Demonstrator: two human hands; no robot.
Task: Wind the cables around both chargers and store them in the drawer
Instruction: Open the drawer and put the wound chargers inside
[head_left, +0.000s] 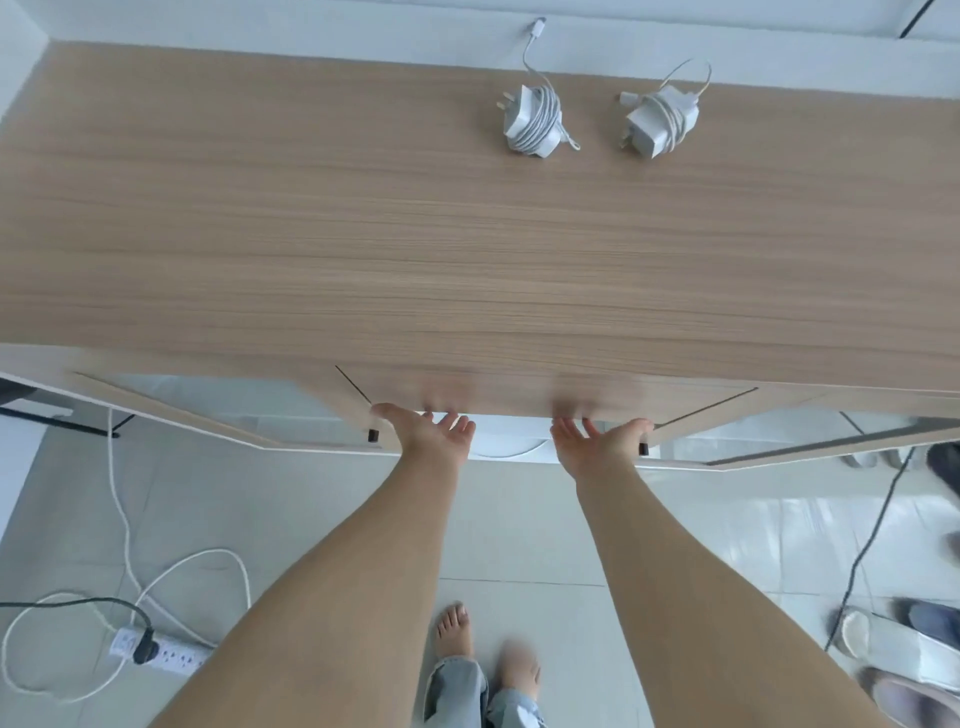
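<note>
Two white chargers lie at the far side of the wooden desk top (363, 234). Each has its cable wound around the body. The left charger (530, 120) has a loose cable end trailing back over the far edge. On the right charger (658, 123) a loop of cable sticks up behind. At the near edge is the drawer front (519, 387), which looks shut. Both my hands are palm-up just below its lower edge, fingers spread, my left hand (434, 434) toward its left end and my right hand (597, 441) toward its right. The fingertips are blurred against the drawer front.
Angled desk panels (218, 415) flank the drawer on both sides. On the tiled floor at the left lie a power strip (156, 656) and looping white and black cords. A black cable (878, 530) and several shoes lie at the right. My bare feet stand below.
</note>
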